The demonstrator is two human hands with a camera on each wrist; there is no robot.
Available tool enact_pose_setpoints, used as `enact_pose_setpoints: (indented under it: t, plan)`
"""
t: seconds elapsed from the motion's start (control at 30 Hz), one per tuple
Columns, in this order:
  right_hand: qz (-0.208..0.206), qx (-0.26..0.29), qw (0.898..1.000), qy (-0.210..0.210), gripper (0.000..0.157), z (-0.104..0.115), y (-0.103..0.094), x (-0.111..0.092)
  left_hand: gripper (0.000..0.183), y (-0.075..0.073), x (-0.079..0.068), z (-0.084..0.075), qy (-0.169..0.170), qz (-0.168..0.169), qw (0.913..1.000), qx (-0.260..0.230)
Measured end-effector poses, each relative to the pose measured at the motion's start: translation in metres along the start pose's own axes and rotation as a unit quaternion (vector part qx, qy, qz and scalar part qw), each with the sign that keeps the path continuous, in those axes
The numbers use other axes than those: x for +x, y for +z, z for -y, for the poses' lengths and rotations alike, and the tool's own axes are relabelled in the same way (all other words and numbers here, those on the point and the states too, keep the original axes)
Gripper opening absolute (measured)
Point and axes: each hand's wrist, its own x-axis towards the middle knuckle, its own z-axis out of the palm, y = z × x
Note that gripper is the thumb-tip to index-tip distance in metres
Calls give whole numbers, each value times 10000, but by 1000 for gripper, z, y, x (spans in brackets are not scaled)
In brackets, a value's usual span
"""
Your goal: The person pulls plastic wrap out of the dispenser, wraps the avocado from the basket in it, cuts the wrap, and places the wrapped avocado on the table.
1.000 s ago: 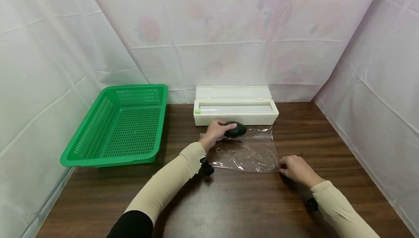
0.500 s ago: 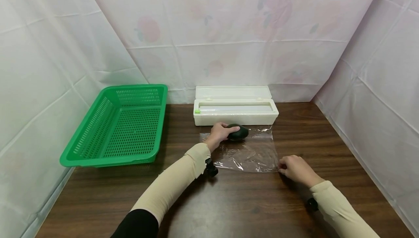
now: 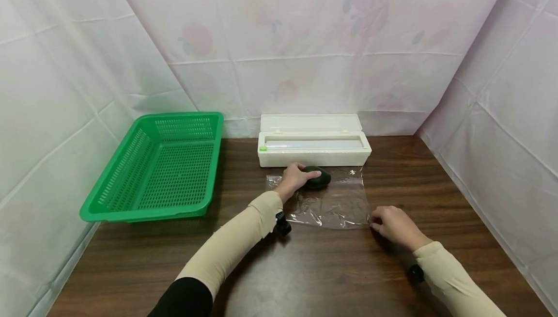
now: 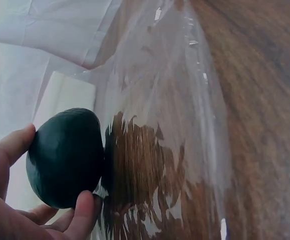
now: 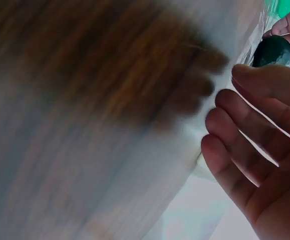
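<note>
Head view: my left grip is closed around a dark green avocado, which is over the clear film, close to the front of the white box. From there the back of my hand covers the near end of the avocado, and most of the hold is out of sight.

The left wrist view supplies what is missing: my thumb bears on one side, fingertips curl against the other, and the smooth outer face is exposed. The film beside it shows creases and highlights; whether avocado and film touch, I cannot tell.

My right grip is at the film's near right corner. The head view shows mainly its back. The right wrist view shows fingers loosely bent, slightly apart, with the thumb close by; whether thumb and index pinch the film, I cannot tell. The avocado appears at that view's upper edge.

Only the head view gives the full layout: box lid raised, a light green tab at the box's left end, and a green basket to the left on the brown counter.
</note>
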Motion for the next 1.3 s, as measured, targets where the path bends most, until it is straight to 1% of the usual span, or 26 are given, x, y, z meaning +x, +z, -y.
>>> enact_pose_setpoints:
  t: [0.07,0.2,0.3,0.37,0.47,0.63,0.8,0.93,1.13,1.3]
  plan:
    - [-302,8,9995,-63,16,0,0,0,68,0,-1,-1,69,-26,9999,144]
    - [-832,216,9963,-30,15,-1,-1,1,68,-1,-1,-1,25,68,10000,44]
    - [-1100,425,9930,54,14,-1,-3,2,68,-3,0,-1,-39,145,9999,47]
    - [-1184,544,9914,113,14,-1,-4,2,68,-4,-1,-2,-65,183,9998,64]
    - [-1183,684,9904,219,13,-1,-5,2,67,-6,-3,-4,-60,206,9998,48]
    - [-1024,781,9908,404,11,-1,-6,0,67,-9,-4,-5,-52,297,9995,-5]
    - [-1012,751,9910,440,8,-2,-7,0,66,-10,-3,-4,-36,334,9994,49]
    - [-969,729,9916,454,7,-3,-7,0,64,-14,-4,-4,-14,379,9992,95]
    - [-940,764,9914,491,7,-3,-8,0,59,-30,-12,-5,110,417,9991,56]
    - [-935,798,9911,511,6,-4,-10,0,49,-48,-23,-10,199,471,9979,-393]
